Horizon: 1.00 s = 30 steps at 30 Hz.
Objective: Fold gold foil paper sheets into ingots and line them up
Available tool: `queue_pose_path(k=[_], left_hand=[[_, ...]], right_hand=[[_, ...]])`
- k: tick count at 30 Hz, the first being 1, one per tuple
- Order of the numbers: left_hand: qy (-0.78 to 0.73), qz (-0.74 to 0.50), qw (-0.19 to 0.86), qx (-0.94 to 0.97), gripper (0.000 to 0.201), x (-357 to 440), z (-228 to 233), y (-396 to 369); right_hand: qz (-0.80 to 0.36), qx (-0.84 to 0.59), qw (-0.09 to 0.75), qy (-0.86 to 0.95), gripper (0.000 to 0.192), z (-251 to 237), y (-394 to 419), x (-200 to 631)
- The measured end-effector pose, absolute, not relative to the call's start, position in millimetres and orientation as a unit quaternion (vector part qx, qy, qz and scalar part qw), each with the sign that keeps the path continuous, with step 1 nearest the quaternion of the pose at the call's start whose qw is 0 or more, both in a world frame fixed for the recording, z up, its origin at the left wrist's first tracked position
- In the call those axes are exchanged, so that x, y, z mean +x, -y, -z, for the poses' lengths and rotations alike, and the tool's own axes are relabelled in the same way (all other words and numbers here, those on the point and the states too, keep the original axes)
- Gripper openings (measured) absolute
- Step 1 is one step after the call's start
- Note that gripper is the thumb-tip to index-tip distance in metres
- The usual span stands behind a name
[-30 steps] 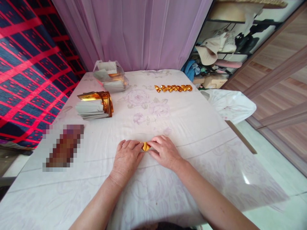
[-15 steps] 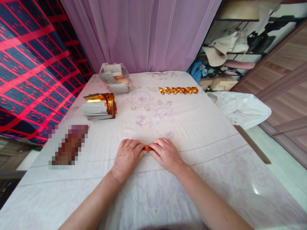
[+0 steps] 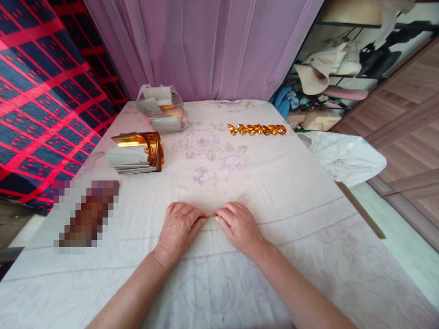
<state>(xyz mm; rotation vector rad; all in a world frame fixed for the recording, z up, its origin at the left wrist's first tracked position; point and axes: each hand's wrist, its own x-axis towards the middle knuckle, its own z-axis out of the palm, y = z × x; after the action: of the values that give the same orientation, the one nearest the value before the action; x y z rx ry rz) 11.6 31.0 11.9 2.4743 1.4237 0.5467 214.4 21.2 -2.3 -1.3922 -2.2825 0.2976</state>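
Observation:
Between my two hands, low over the middle of the cloth, is a small piece of gold foil paper (image 3: 210, 216), seen as a thin strip. My left hand (image 3: 182, 227) pinches one end of it between thumb and fingers. Its other end is pinched by my right hand (image 3: 237, 225). Most of the foil is hidden by the fingers. Farther back to the right lies a row of folded gold foil pieces (image 3: 256, 130). At the left stands a stack of gold and grey foil paper sheets (image 3: 137, 154).
A clear plastic bag (image 3: 163, 109) with more sheets sits at the back left. The floral cloth (image 3: 212, 292) covers the table. A blurred-out object (image 3: 89, 214) lies at left. Beyond the right edge are a white bag (image 3: 346, 157) and a shelf (image 3: 329, 77) of clothes and shoes.
The foil between my fingertips shows as a thinner, flatter strip than before. Both hands still pinch its ends and sit slightly lower in view. My view has shifted a little.

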Motion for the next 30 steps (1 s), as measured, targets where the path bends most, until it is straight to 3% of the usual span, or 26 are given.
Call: queue_pose_path(k=[14, 30], left_hand=[[-0.546, -0.161, 0.108, 0.815, 0.027, 16.5, -14.4, -24.5], [-0.546, -0.157, 0.057, 0.821, 0.023, 20.2, -8.1, -25.0]], right_hand=[[-0.102, -0.551, 0.274, 0.782, 0.024, 7.4, -26.9, 207.9], [-0.077, -0.580, 0.260, 0.768, 0.022, 9.3, -25.3, 203.7]])
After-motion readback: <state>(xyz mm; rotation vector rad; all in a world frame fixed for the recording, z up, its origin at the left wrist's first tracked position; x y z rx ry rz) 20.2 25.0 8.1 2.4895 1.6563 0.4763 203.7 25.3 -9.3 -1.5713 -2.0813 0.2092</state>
